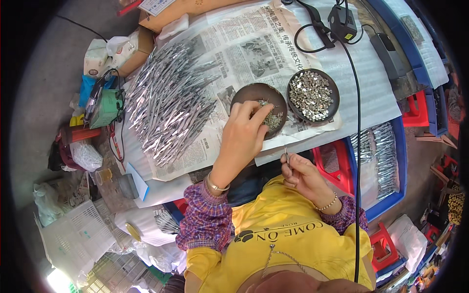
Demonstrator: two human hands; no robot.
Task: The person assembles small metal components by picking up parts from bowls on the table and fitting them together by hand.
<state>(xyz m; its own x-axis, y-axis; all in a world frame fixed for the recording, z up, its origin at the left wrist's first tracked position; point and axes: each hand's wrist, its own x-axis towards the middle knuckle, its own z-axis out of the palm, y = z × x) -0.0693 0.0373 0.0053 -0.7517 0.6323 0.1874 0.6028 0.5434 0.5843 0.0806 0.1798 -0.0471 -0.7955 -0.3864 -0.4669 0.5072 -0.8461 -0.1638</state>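
Note:
My left hand (244, 128) reaches over the dark round bowl (239, 93), its thumb and forefinger apart above small thin metal pins (274, 120). No piece shows in its fingers. Nearer to my body, my right hand (304, 177) is closed on a slim silver metal piece (287, 155) that points away from me; its lower part is hidden by the fingers. To the right of the pins stands a second dark bowl (291, 108), full of small shiny round metal pieces (311, 95). Many long pointed silver metal strips (168, 100) lie heaped to the left.
Newspaper (239, 34) covers the white-sheeted table. A black cable (358, 146) crosses on the right, below a black device (342, 22). Blue trays with metal pieces (385, 161) and a red stool (337, 163) stand at right. A green box (106, 108) sits left.

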